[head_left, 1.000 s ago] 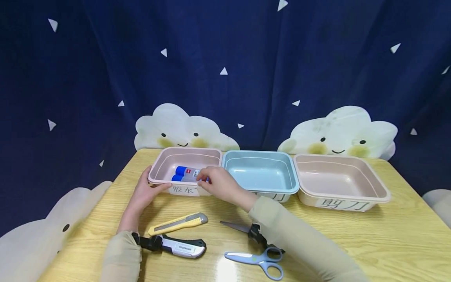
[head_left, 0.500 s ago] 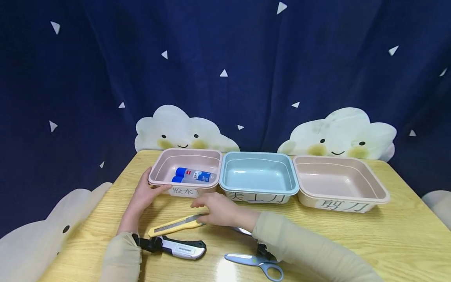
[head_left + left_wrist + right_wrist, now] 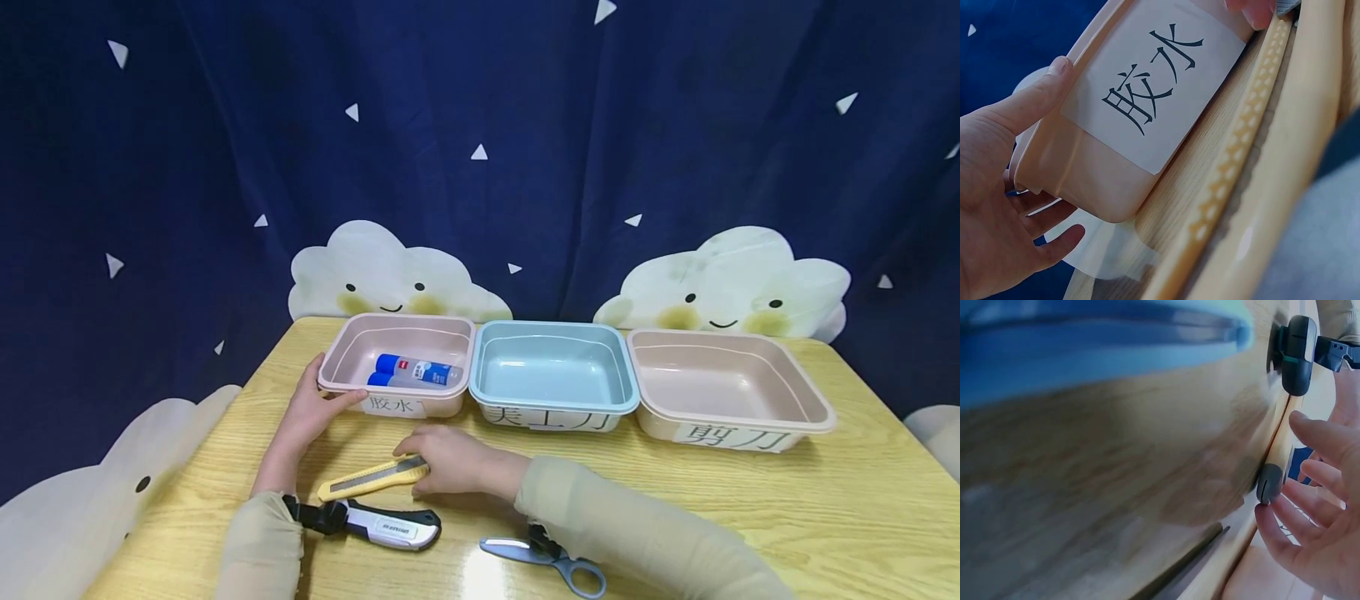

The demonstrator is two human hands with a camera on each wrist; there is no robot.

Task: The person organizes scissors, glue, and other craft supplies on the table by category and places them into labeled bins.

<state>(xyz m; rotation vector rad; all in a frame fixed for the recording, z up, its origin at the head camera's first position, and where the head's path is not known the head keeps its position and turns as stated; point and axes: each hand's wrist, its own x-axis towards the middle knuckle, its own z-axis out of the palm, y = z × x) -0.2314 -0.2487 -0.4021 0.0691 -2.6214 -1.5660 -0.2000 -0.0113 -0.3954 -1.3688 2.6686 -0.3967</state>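
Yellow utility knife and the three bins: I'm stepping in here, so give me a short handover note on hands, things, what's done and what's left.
Left hand: holds the near left corner of the pink bin, thumb on its rim.
Right hand: fingers on the end of the yellow utility knife, which lies flat on the table; a closed grip is not visible.
Done: two blue-capped glue sticks lie in the pink bin.
Left: yellow knife, black-and-white utility knife and scissors are on the table; the blue bin and the right-hand pink bin hold nothing.
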